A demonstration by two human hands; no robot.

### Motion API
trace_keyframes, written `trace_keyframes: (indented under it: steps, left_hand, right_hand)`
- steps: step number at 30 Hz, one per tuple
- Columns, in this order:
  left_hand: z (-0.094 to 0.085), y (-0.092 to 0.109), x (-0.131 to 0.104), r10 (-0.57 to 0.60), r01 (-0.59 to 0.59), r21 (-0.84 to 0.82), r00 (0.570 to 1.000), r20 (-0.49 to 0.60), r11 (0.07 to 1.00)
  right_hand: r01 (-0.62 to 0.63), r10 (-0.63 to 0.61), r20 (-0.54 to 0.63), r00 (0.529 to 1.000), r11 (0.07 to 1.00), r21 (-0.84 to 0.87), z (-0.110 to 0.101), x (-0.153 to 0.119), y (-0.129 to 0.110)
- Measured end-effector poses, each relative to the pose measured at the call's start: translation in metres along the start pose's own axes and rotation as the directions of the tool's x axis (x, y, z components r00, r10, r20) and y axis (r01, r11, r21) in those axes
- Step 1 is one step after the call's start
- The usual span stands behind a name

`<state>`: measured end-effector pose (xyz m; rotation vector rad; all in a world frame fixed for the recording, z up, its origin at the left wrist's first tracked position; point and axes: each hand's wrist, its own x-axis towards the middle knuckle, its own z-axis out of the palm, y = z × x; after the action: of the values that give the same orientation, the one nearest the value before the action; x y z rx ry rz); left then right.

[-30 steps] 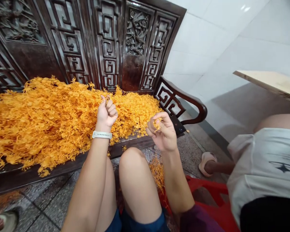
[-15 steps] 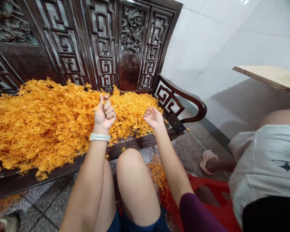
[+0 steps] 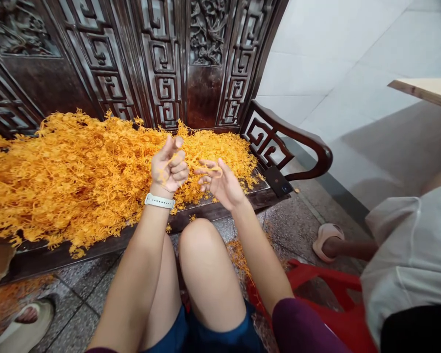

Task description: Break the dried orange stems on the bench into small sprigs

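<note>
My left hand (image 3: pixel 169 166), with a pale watch band on its wrist, is closed on a thin orange plastic sprig (image 3: pixel 162 175). Part of that sprig lies across the palm, the rest is hidden by the curled fingers. Just to its right, my right hand (image 3: pixel 224 184) has another looped orange strand (image 3: pixel 215 170) between thumb and fingers; its far end is hard to make out. Both hands are raised over my knees, a small gap apart. Behind them, a big heap of orange plastic sprigs (image 3: pixel 84 171) covers the seat of a dark carved bench (image 3: pixel 206 100).
A black phone (image 3: pixel 278 181) lies at the bench's right end, by the curved armrest (image 3: pixel 308 142). Loose orange bits (image 3: pixel 238 255) are on the floor beside a red plastic stool (image 3: pixel 329 279). Another person's leg in light shorts (image 3: pixel 400 240) is at right, below a board edge (image 3: pixel 426 93).
My right hand has moved left, nearer my left hand, and an orange strand now shows in its fingers. The view has shifted, revealing a cardboard edge at left.
</note>
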<state>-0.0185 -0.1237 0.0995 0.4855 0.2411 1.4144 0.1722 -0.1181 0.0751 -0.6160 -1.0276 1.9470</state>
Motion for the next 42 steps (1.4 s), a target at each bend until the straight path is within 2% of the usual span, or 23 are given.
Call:
trace_keyframes:
  steps: [3,8,12,14,15,17,18,19,20,21,22,23,24,25,27,29,30,32,35,37,38,40,42]
  left_hand:
    - [0.003,-0.007,0.0,-0.143,0.118,0.176,0.98,0.138,0.977]
    - [0.0,-0.01,0.0,-0.25,0.143,0.417,0.945,0.213,0.897]
    - [-0.011,0.009,0.0,-0.272,0.073,0.682,0.944,0.189,0.728]
    - [-0.024,0.023,0.001,-0.19,0.067,0.774,0.979,0.07,0.63]
    - [-0.033,0.03,0.002,-0.124,0.082,0.81,0.992,-0.012,0.581]
    - [-0.054,0.042,0.004,0.078,0.119,0.873,0.981,-0.176,0.473]
    - [-0.066,0.047,0.005,0.192,0.14,0.905,0.953,-0.233,0.402]
    - [-0.076,0.051,0.006,0.29,0.158,0.928,0.92,-0.263,0.338]
    - [-0.086,0.054,0.008,0.366,0.157,0.947,0.894,-0.257,0.28]
    - [-0.095,0.056,0.009,0.434,0.144,0.966,0.872,-0.227,0.216]
    - [-0.101,0.056,0.011,0.49,0.123,0.983,0.854,-0.176,0.139]
    - [-0.106,0.055,0.013,0.526,0.096,0.994,0.843,-0.113,0.059]
    - [-0.108,0.053,0.015,0.544,0.076,0.997,0.837,-0.062,-0.003]
    - [-0.108,0.05,0.018,0.547,0.061,0.997,0.837,-0.032,-0.036]
    - [-0.104,0.04,0.024,0.549,0.075,0.997,0.834,-0.044,-0.033]
    - [-0.096,0.028,0.03,0.595,0.099,0.991,0.804,-0.028,-0.088]
    - [-0.092,0.022,0.032,0.596,0.11,0.985,0.803,-0.01,-0.132]
    - [-0.085,0.011,0.034,0.563,0.151,0.967,0.826,-0.01,-0.205]
    - [-0.081,0.001,0.032,0.463,0.213,0.929,0.885,-0.052,-0.303]
    - [-0.08,-0.002,0.029,0.423,0.249,0.905,0.902,-0.087,-0.344]
    - [-0.08,-0.003,0.026,0.408,0.262,0.894,0.908,-0.1,-0.363]
    - [-0.08,-0.001,0.022,0.367,0.269,0.866,0.924,-0.109,-0.421]
    - [-0.083,0.005,0.017,0.31,0.264,0.827,0.944,-0.115,-0.496]
  right_hand:
    - [-0.016,0.015,0.035,0.999,0.999,0.031,0.01,-0.01,-0.004]
    - [0.151,-0.177,-0.164,0.971,0.976,-0.158,0.004,-0.042,-0.022]
    - [0.282,-0.355,-0.136,0.925,0.881,-0.379,-0.034,-0.098,-0.049]
    - [0.278,-0.413,-0.16,0.897,0.806,-0.523,-0.068,-0.131,-0.06]
    - [0.203,-0.411,-0.217,0.885,0.762,-0.615,-0.088,-0.147,-0.063]
    - [-0.053,-0.4,-0.375,0.836,0.621,-0.782,-0.127,-0.176,-0.059]
    - [-0.228,-0.364,-0.443,0.82,0.502,-0.834,-0.144,-0.188,-0.053]
    - [-0.436,-0.312,-0.525,0.792,0.312,-0.844,-0.159,-0.197,-0.044]
    - [-0.627,-0.257,-0.625,0.737,0.087,-0.774,-0.169,-0.204,-0.034]
    - [-0.719,-0.182,-0.698,0.693,-0.094,-0.689,-0.174,-0.209,-0.024]
    - [-0.725,-0.087,-0.725,0.683,-0.203,-0.658,-0.173,-0.211,-0.014]
    - [-0.682,0.013,-0.705,0.709,-0.242,-0.69,-0.167,-0.209,-0.005]
    - [-0.587,0.111,-0.613,0.782,-0.196,-0.785,-0.155,-0.205,0.002]
    - [-0.462,0.14,-0.473,0.87,-0.104,-0.881,-0.138,-0.197,0.008]
    - [-0.188,0.11,-0.186,0.976,0.011,-0.982,-0.097,-0.171,0.014]
    - [0.036,-0.001,0.036,0.999,0.067,-0.997,-0.058,-0.134,0.019]
    - [0.103,-0.087,0.1,0.991,0.037,-0.994,-0.044,-0.111,0.023]
    - [0.139,-0.223,0.158,0.962,-0.099,-0.985,-0.032,-0.062,0.036]
    - [0.006,-0.265,0.078,0.961,-0.262,-0.965,-0.052,0.01,0.06]
    - [-0.183,-0.179,-0.126,0.976,-0.35,-0.919,-0.077,0.047,0.07]
    - [-0.215,-0.132,-0.175,0.976,-0.41,-0.886,-0.089,0.062,0.072]
    - [-0.238,-0.1,-0.217,0.971,-0.456,-0.858,-0.106,0.083,0.066]
    - [-0.241,-0.071,-0.237,0.969,-0.484,-0.841,-0.112,0.097,0.053]
